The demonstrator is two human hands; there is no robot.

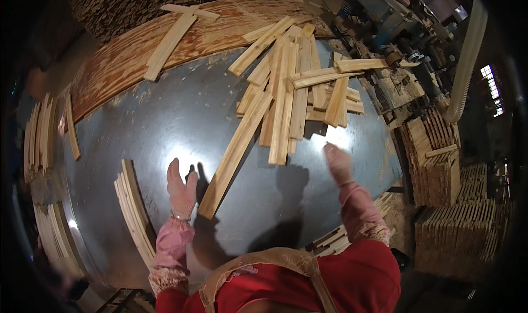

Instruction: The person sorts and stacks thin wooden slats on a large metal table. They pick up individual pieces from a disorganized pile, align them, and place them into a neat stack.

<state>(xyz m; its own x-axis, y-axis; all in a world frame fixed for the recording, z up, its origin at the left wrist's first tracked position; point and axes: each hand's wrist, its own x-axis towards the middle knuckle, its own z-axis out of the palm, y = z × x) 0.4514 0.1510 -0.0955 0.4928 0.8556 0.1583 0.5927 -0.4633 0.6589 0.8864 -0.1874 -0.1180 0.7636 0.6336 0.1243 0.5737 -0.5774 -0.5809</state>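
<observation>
My left hand, in a pale pink knit glove, is raised over the metal tabletop with its fingers stretched and thumb apart; nothing is in it. Just right of it lies one long wooden slat, reaching from the heap to the middle of the table. My right hand hovers below the right end of the slat heap; motion smears its fingers, and no slat shows in it. Left of my left hand, a neat stack of slats lies lengthwise along the table.
A worn plywood board borders the table's far side, with loose slats across it. Machinery with a ribbed hose stands at the far right. Slat stacks stand right of the table, and bundles at the left edge.
</observation>
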